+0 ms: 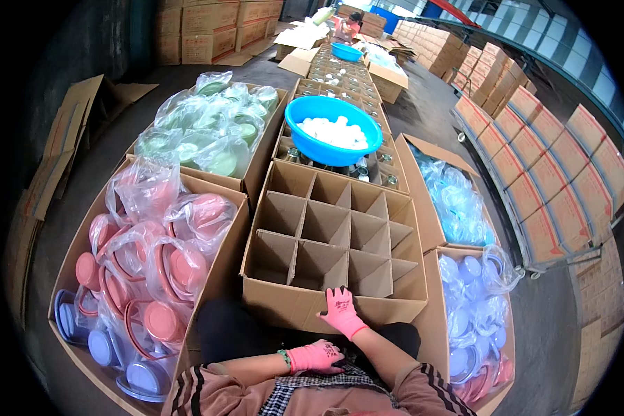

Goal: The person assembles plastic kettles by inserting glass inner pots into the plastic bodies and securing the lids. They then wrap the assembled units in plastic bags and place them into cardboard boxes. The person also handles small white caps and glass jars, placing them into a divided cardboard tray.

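A cardboard box (pixel 312 294) with a grid of cardboard dividers stands right in front of me, its visible compartments bare. My right hand (pixel 342 313), in a pink glove with dark fingertips, hooks its fingers over the near wall, the thumb outside. In my lap rests my left hand (pixel 314 357), gloved alike, with loosely bent fingers and nothing visible in it. Beyond the divided box, a blue basin (pixel 299 143) of small white pieces sits on another divided box (pixel 282 149) holding glass jars.
Left are open boxes of bagged pink and purple lids (pixel 165 321) and bagged green lids (pixel 223 163). Right are boxes of bagged blue pieces (pixel 451 201) and purple lids (pixel 468 315). A cart of stacked cartons (pixel 544 180) stands farther right. Another person (pixel 347 28) sits at the far end.
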